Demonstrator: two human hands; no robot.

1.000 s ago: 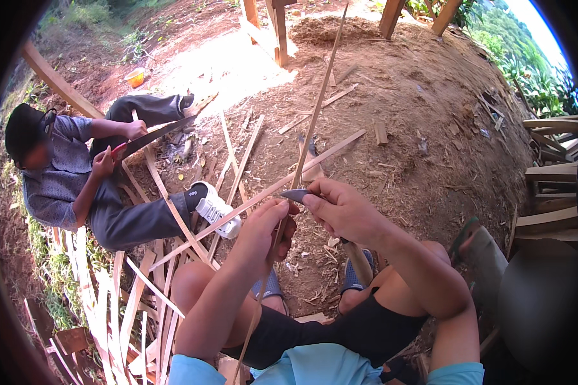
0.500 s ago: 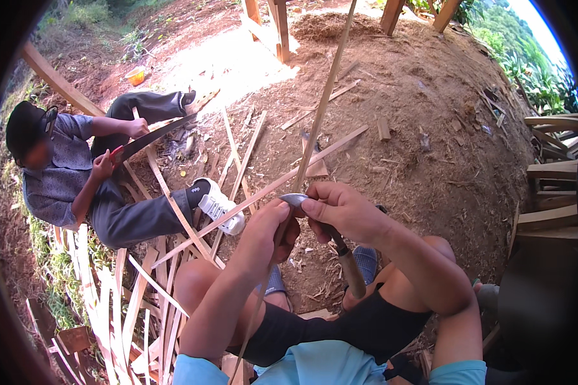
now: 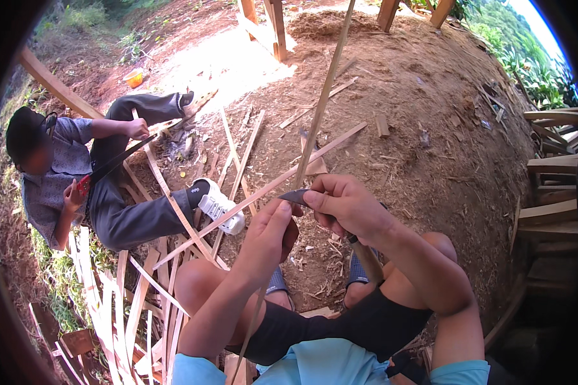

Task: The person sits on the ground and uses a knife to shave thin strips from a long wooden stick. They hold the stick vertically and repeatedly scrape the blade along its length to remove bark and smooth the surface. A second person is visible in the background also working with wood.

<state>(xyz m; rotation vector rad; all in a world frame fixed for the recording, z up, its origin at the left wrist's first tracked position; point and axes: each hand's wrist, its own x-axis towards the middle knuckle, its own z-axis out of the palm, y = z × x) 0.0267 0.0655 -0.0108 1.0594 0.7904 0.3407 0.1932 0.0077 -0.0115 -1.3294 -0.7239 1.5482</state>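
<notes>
A long thin strip of wood (image 3: 324, 102) runs from the far top of the view down past my lap. My left hand (image 3: 266, 234) is closed around it, thumb along the top. In my right hand (image 3: 350, 205) I pinch a knife by its dark, curved blade (image 3: 294, 197), whose tip meets the strip beside my left thumb. Its pale wooden handle (image 3: 368, 263) juts out below my right hand, over my right knee. My right fingers hide the middle of the blade.
A co-worker (image 3: 58, 154) sits at the left with a large red-handled blade (image 3: 119, 157). Several sawn strips (image 3: 138, 295) lie in a heap at lower left, others cross the ground ahead. Stacked timber (image 3: 552, 165) stands at the right, wooden posts (image 3: 275, 29) at the back.
The knife's blade has turned from shiny to dark, and its handle has swung to the right. The co-worker's red-handled blade has been drawn back toward their body.
</notes>
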